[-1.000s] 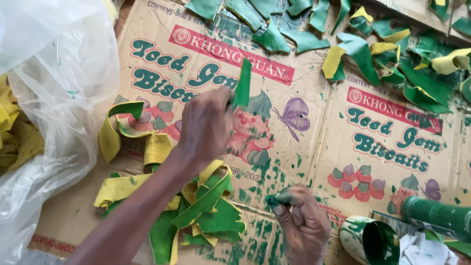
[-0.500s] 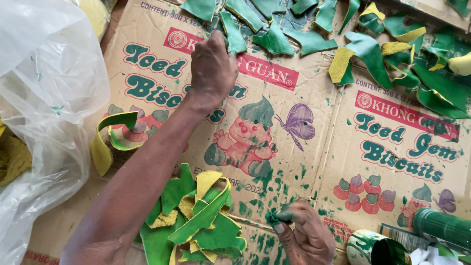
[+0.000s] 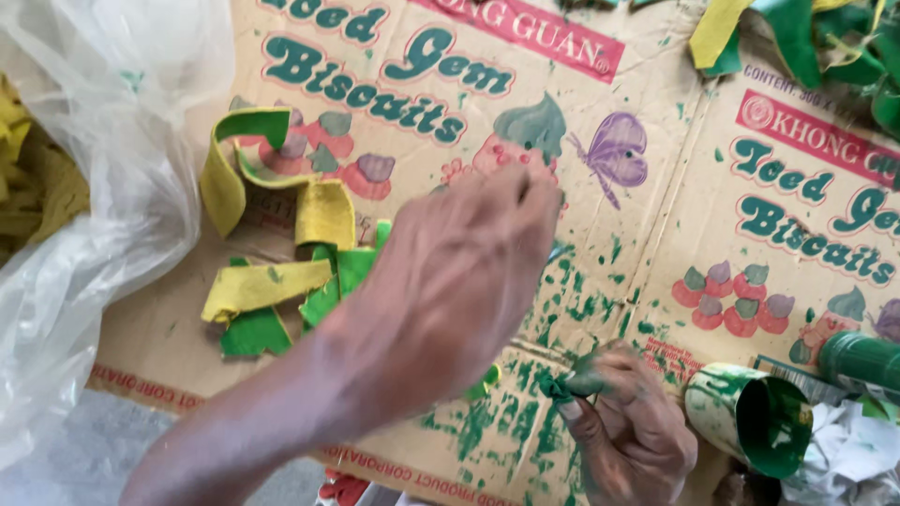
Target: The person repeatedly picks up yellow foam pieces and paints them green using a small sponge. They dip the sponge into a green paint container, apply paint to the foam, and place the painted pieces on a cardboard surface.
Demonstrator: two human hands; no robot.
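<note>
Flattened printed biscuit carton (image 3: 656, 215), green-spattered, under my work; my right hand (image 3: 628, 431) pinches a green-soaked paint dabber (image 3: 562, 384); my left hand (image 3: 459, 281) hovers, fingers loosely bunched, empty; paint tin (image 3: 750, 417) beside.

Curled strips (image 3: 272, 234) lie on the cardboard (image 3: 656, 187) (bag (image 3: 103, 141) left, can (image 3: 750, 417) right).

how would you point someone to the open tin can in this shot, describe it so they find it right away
Start from the flattened printed cardboard that covers the work surface and follow its lower edge to the right corner. There, just right of the paint-stained right hand, a tin can lies on its side. Its open mouth is coated in green paint, unlike the closed green bottle beside it.
</note>
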